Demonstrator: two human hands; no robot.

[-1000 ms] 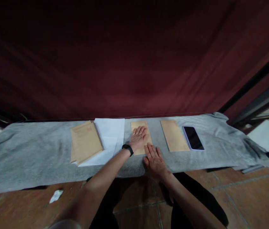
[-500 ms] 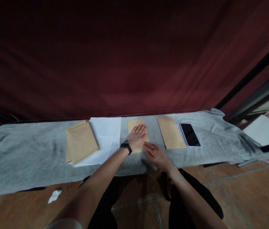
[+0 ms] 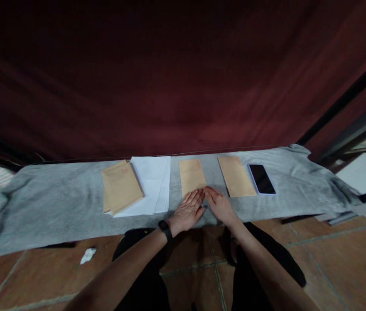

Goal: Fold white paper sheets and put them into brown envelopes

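A brown envelope (image 3: 192,172) lies flat on the grey cloth in front of me. My left hand (image 3: 188,210), with a black band on its wrist, rests flat on the envelope's near edge with fingers stretched out. Beside it, my right hand (image 3: 218,204) touches the near right corner, its fingers extended and the tips close to my left fingertips. Neither hand holds anything. Another brown envelope (image 3: 237,177) lies to the right. On the left, a stack of brown envelopes (image 3: 122,185) partly covers white paper sheets (image 3: 157,181).
A phone (image 3: 262,179) with a pale purple edge lies right of the envelopes. The grey cloth (image 3: 56,203) covers a long narrow surface before a dark red curtain (image 3: 183,95). A crumpled white scrap (image 3: 88,255) is on the tiled floor.
My left hand has slid down from the middle of the envelope to its near edge, uncovering most of it. My right hand is now closer to my left fingertips. The view has shifted slightly.
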